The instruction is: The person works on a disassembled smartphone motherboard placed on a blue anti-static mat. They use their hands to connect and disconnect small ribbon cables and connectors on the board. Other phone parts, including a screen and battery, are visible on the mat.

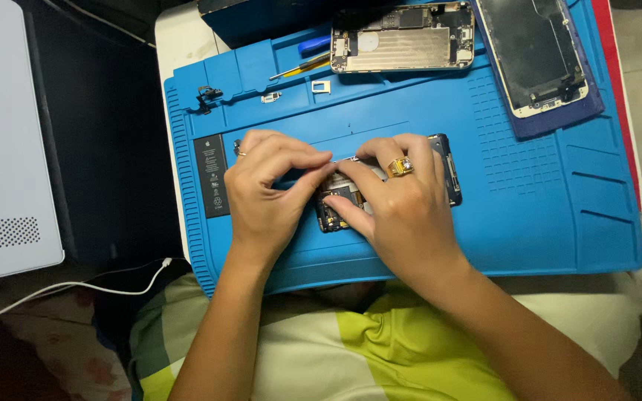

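On a blue repair mat (544, 208) lies an opened phone body (451, 174) with its circuit boards showing, mostly hidden under my hands. My left hand (265, 197) has fingers pinched together at the phone's left part, over a flat black battery (212, 175) that pokes out to the left. My right hand (403, 204), wearing a gold ring, presses fingers onto the phone's board near its lower middle. What the fingertips pinch is hidden.
A second opened phone shell (403, 38) lies at the mat's far edge, beside a screen panel (536, 56) on a dark blue case. A screwdriver (302, 67), small metal parts (321, 87) and a bracket (206, 95) sit nearby. A white box (1, 141) and white cable (98, 286) are left.
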